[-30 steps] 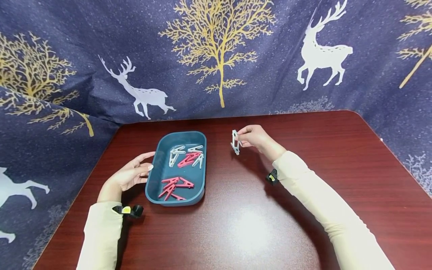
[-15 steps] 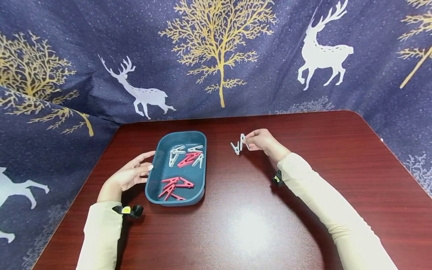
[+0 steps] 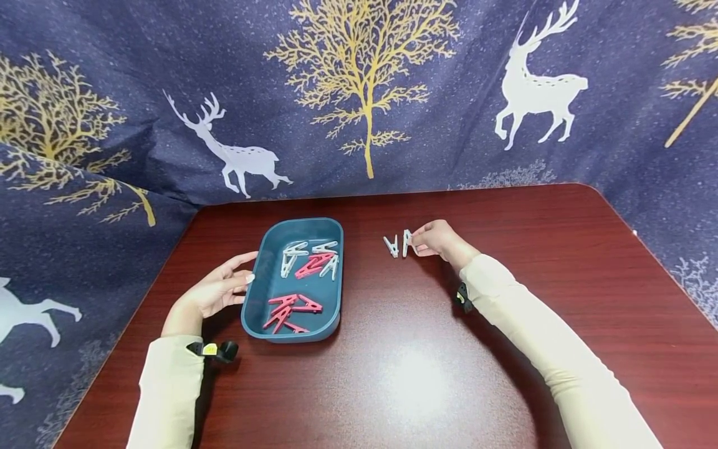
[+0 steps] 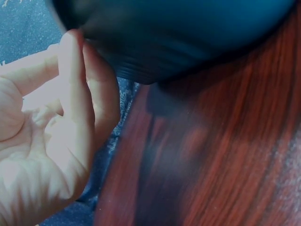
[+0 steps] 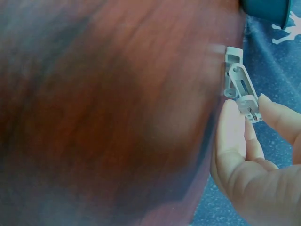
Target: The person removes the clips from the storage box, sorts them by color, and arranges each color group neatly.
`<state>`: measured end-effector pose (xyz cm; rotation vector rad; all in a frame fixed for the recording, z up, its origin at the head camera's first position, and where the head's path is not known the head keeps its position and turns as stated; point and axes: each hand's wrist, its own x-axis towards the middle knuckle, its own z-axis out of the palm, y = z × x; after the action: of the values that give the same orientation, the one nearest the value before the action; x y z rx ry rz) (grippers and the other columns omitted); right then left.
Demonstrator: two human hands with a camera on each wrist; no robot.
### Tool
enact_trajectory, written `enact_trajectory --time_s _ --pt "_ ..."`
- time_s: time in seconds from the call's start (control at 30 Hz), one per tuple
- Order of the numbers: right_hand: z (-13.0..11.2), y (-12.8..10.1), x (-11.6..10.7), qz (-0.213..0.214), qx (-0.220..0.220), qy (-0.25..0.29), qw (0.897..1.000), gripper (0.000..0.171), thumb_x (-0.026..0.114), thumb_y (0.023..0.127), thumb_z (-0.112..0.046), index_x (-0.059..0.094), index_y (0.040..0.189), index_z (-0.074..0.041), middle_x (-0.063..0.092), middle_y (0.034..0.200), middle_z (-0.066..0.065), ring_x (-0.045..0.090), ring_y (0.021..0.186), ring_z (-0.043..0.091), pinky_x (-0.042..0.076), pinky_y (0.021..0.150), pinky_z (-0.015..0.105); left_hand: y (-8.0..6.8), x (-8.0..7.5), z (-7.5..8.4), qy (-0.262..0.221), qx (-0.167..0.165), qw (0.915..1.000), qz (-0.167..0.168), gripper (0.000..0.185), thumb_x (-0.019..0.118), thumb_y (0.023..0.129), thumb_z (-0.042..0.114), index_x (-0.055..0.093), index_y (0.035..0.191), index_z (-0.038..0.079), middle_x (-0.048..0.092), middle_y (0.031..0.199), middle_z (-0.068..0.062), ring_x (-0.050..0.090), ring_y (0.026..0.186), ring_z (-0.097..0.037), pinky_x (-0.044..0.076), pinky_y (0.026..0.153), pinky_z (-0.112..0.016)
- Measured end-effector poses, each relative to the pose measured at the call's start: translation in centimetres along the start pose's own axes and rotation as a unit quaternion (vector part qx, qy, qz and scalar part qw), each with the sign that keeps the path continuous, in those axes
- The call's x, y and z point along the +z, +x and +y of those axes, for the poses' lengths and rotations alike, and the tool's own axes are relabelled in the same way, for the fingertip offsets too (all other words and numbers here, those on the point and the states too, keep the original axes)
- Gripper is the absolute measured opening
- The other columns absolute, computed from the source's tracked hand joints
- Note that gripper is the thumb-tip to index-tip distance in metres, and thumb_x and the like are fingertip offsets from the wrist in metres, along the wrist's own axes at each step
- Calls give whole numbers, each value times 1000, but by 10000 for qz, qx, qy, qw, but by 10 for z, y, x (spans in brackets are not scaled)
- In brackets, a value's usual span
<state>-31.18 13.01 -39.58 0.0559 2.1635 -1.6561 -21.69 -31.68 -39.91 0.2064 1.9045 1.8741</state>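
On the red-brown table (image 3: 505,349), my left hand (image 3: 215,290) rests open-fingered against the teal tray (image 3: 263,312); my right hand (image 3: 440,240) pinches a white clothespin (image 3: 406,243) beside another (image 3: 391,246). Best set it flat before letting go.

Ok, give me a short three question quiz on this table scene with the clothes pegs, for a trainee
1. True or false: the right hand pinches a white plastic clothes peg at the dark red wooden table.
2. Which peg colours lie in the teal oval plastic tray? A) red only B) red and white C) blue and white
3. Fill in: the left hand rests at the tray's ____ side, fingers straight.

Key: 1 true, with a second white peg lying just beside it on the table. 2 B. 3 left.
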Motion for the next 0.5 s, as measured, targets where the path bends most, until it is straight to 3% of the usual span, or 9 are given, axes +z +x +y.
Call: enact_trajectory --time_s 0.3,0.5 --pt "4 7 2 87 222 65 9997 29 56 87 4 52 112 19 60 69 -1 55 58 7 55 64 21 -2 -1 1 22 -51 10000 47 54 43 100 3 23 147 17 69 103 5 67 90 -11 56 77 -29" --pt "5 8 4 251 180 74 9995 18 57 85 6 56 101 16 60 63 -3 55 55 5 55 61 20 0 -2 -1 21 -23 10000 -5 53 43 100 3 22 147 16 69 104 5 67 91 -11 56 77 -29"
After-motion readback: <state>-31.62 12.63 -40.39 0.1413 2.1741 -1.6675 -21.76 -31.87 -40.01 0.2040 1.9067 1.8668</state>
